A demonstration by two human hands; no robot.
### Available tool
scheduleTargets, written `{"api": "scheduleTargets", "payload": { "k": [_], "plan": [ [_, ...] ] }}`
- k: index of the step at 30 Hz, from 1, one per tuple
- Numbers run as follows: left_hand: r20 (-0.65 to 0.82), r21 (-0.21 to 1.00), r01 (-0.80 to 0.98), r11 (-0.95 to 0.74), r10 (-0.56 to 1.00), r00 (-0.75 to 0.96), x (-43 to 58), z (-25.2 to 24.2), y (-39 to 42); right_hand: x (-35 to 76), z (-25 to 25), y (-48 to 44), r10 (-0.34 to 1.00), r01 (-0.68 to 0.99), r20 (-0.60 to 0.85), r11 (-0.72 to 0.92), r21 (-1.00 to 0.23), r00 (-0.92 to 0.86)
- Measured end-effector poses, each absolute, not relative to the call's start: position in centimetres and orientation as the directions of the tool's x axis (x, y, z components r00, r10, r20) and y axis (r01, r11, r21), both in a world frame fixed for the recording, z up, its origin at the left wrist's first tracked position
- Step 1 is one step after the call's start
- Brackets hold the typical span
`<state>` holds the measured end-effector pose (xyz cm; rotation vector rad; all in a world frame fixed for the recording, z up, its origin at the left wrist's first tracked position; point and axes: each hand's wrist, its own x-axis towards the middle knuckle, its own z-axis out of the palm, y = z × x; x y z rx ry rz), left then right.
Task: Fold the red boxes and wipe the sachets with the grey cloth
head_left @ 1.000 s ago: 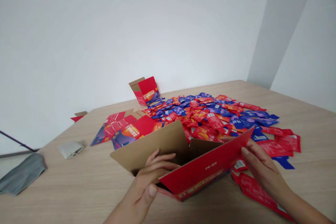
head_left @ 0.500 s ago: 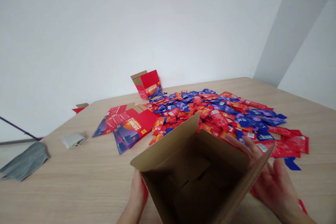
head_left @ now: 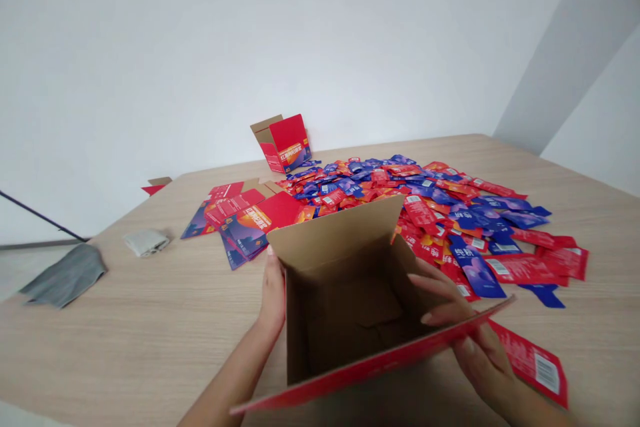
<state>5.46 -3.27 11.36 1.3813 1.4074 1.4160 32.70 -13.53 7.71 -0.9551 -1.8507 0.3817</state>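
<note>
Woodgrain table (head_left: pixel 125 340): both hands grip 1 open, square cardboard box (head_left: pixel 350 293).

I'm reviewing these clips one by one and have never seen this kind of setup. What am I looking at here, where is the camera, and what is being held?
There is no machine: a person works with bare hands, filmed by a camera on their head looking down. The left hand presses the outer left wall of an open cardboard box; the right hand holds its right side, fingers reaching inside. The box, red outside and brown inside, looks empty. On the wooden table behind it lie a heap of red and blue packets, flat unfolded boxes, another open box and a grey cloth.
</note>
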Motion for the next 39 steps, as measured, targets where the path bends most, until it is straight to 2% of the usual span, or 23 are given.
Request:
{"api": "scheduleTargets", "payload": {
  "k": [1, 3, 5, 6, 7, 8, 9, 11, 12, 14, 17, 20, 22, 24, 29, 31, 35, 39],
  "plan": [
    [0.266, 0.948, 0.228, -0.220, 0.944, -0.195, 4.7, 11.7, -3.0, 33.0, 8.0, -13.7, 0.737, 0.445, 0.619, 0.666, -0.599, -0.271],
    [0.488, 0.860, 0.300, -0.413, 0.836, -0.251, 3.3, 13.0, -3.0, 33.5, 8.8, -13.7, 0.675, 0.393, 0.632, 0.737, -0.549, -0.381],
    [0.758, 0.645, 0.442, -0.623, 0.591, -0.274, 2.3, 15.1, -3.5, 33.8, 9.8, -13.5, 0.585, 0.350, 0.624, 0.810, -0.470, -0.517],
    [0.856, 0.505, 0.515, -0.693, 0.477, -0.198, 2.1, 16.4, -3.9, 33.8, 10.3, -13.4, 0.544, 0.328, 0.618, 0.838, -0.436, -0.568],
    [0.906, 0.374, 0.561, -0.739, 0.421, -0.051, 2.1, 17.9, -4.4, 33.7, 10.9, -13.3, 0.509, 0.312, 0.606, 0.859, -0.406, -0.611],
    [0.884, 0.286, 0.571, -0.769, 0.442, 0.154, 2.2, 19.2, -4.8, 33.4, 11.4, -13.3, 0.481, 0.301, 0.587, 0.874, -0.382, -0.651],
    [0.768, 0.253, 0.559, -0.790, 0.515, 0.381, 2.6, 20.5, -5.0, 33.0, 11.9, -13.3, 0.460, 0.294, 0.561, 0.884, -0.364, -0.688],
    [0.298, 0.294, 0.554, -0.779, 0.625, 0.721, 3.7, 21.9, -5.1, 32.1, 12.8, -13.3, 0.412, 0.266, 0.535, 0.905, -0.331, -0.737],
    [0.051, 0.313, 0.584, -0.749, 0.627, 0.777, 4.3, 21.8, -4.9, 31.5, 13.2, -13.3, 0.391, 0.250, 0.533, 0.914, -0.318, -0.751],
    [-0.296, 0.307, 0.646, -0.699, 0.575, 0.763, 5.3, 20.1, -4.1, 30.3, 13.6, -13.3, 0.354, 0.219, 0.545, 0.929, -0.297, -0.760],
    [-0.538, 0.312, 0.677, -0.667, 0.463, 0.704, 5.8, 14.6, -3.0, 28.7, 13.8, -13.2, 0.313, 0.180, 0.548, 0.942, -0.282, -0.775],
    [-0.605, 0.312, 0.693, -0.650, 0.426, 0.673, 5.6, 9.6, -3.2, 27.8, 13.7, -13.0, 0.308, 0.168, 0.529, 0.940, -0.296, -0.791],
    [-0.615, 0.287, 0.702, -0.652, 0.436, 0.657, 5.3, 7.9, -4.1, 27.7, 13.6, -12.7, 0.340, 0.198, 0.508, 0.929, -0.313, -0.791],
    [-0.614, 0.251, 0.704, -0.665, 0.452, 0.647, 4.9, 7.5, -5.3, 28.0, 13.7, -12.3, 0.345, 0.214, 0.482, 0.928, -0.307, -0.805],
    [-0.667, 0.120, 0.671, -0.732, 0.441, 0.601, 4.5, 8.7, -6.3, 29.6, 15.7, -10.9, 0.283, 0.234, 0.388, 0.957, -0.170, -0.877],
    [-0.706, 0.119, 0.680, -0.724, 0.420, 0.570, 4.8, 8.9, -5.6, 29.9, 16.6, -10.4, 0.320, 0.275, 0.358, 0.946, -0.172, -0.877],
    [-0.702, 0.144, 0.659, -0.738, 0.393, 0.594, 5.5, 8.3, -3.7, 29.6, 17.1, -10.1, 0.420, 0.342, 0.334, 0.900, -0.269, -0.844],
    [-0.681, 0.159, 0.620, -0.768, 0.370, 0.632, 5.8, 7.2, -2.5, 29.0, 16.6, -10.2, 0.386, 0.327, 0.310, 0.917, -0.227, -0.869]
  ]
}}
